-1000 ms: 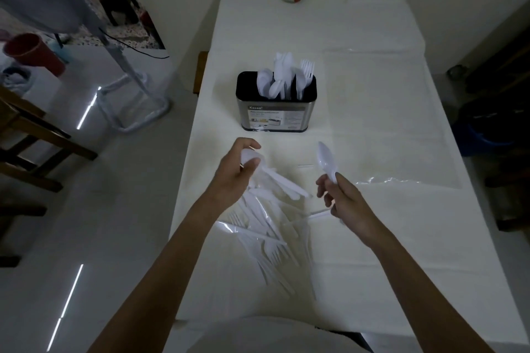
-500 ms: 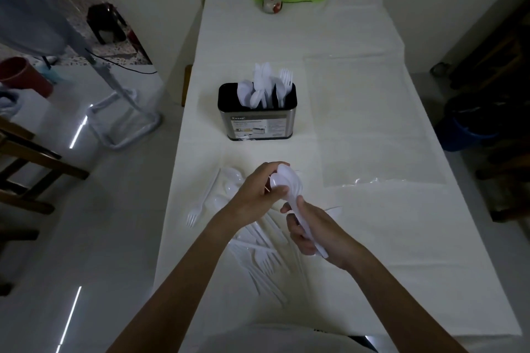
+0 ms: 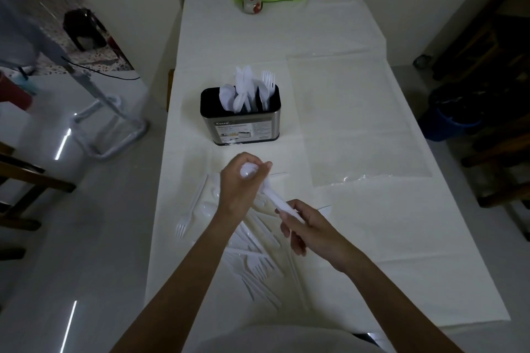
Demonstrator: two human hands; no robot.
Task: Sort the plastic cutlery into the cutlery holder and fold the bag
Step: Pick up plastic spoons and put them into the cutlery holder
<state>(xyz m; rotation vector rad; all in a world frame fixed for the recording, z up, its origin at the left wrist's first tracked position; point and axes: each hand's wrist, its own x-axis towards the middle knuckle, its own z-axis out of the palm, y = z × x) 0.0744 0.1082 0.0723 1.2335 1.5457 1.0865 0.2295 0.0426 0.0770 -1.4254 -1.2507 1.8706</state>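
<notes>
Spoons [image 3: 272,198] held at bowls by left hand [image 3: 238,185], handles by right hand [image 3: 308,233], lying far-left to near-right; cutlery holder [image 3: 243,130] farther, nearer left hand

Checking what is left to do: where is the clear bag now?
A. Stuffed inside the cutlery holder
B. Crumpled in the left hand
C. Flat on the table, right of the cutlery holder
C: the clear bag lies spread flat on the table, right of the cutlery holder, unfolded.
</notes>
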